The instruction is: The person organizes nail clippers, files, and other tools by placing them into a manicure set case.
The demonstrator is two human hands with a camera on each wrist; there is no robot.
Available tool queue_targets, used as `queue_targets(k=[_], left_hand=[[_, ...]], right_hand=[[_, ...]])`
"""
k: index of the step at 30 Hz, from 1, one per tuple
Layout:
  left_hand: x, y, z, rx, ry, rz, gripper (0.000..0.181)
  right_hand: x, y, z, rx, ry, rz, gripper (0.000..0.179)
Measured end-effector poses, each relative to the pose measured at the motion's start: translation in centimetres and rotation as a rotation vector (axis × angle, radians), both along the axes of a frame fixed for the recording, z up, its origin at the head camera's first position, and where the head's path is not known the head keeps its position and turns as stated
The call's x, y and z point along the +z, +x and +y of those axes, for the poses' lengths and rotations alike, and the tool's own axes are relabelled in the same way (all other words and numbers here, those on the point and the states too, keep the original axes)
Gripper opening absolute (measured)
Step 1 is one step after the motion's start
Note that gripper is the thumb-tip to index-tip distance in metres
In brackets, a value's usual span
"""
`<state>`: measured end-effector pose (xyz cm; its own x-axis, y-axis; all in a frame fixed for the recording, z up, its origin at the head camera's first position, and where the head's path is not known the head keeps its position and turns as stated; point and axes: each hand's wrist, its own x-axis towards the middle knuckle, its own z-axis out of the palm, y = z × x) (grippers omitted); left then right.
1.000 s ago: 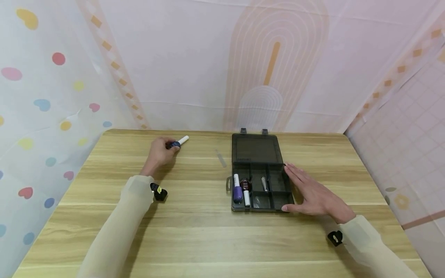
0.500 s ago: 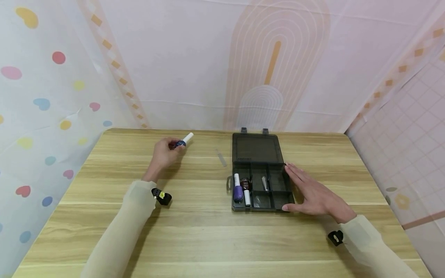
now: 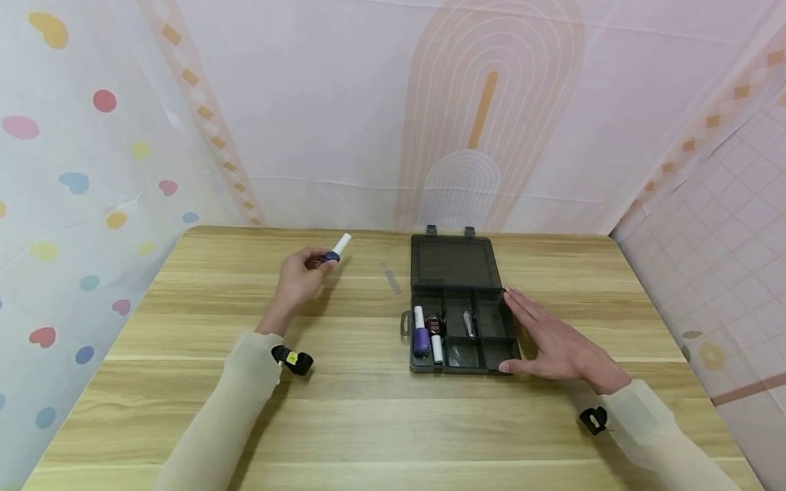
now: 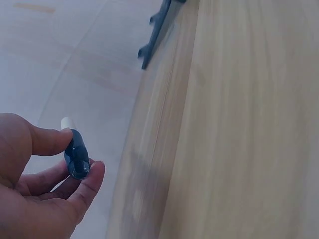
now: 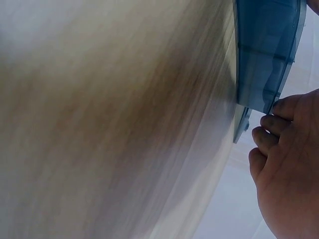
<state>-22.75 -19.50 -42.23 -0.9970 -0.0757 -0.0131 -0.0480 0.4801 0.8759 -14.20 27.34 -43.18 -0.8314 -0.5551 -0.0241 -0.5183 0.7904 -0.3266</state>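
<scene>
Between thumb and fingers my left hand (image 3: 301,276) pinches a dark blue nail polish bottle (image 3: 332,257) with a white cap, raised over the back left of the table. The left wrist view shows the same nail polish bottle (image 4: 77,157) held by the thumb and fingertips. A dark see-through compartment box (image 3: 464,369) lies with its lid (image 3: 456,262) folded back. My right hand (image 3: 552,344) rests along its right side, fingers straight and thumb at the front corner. Inside the left compartment are a purple nail polish bottle (image 3: 420,339) and a dark red one (image 3: 434,329).
A nail clipper (image 3: 469,324) lies in the box's back middle compartment. On the table (image 3: 344,423), left of the box, is a thin translucent strip (image 3: 391,279). A patterned cloth wall (image 3: 331,136) stands behind the table's back edge.
My left hand has lifted the blue nail polish bottle and carried it to the right, toward the box. The right hand has stayed at the box's side.
</scene>
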Motion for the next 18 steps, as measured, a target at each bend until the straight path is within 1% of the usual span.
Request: queue_targets(k=[6,9,13,18], left_hand=[[-0.3,1.0,0.9,-0.014,0.101,-0.035,0.039],[-0.6,1.4,1.4,-0.024,0.134,-0.041,0.039],[-0.8,2.1,2.0,-0.039,0.16,-0.038,0.039],[-0.8,3.1,2.7,-0.067,0.163,-0.039,0.04]], right_hand=[[0.0,0.1,0.1,0.004,-0.007,0.006,0.119],[0.0,0.2,0.0,0.004,-0.011,0.004,0.119],[0.0,0.3,0.0,-0.001,-0.019,-0.01,0.12],[0.0,0.3,0.0,-0.005,-0.03,-0.019,0.12]])
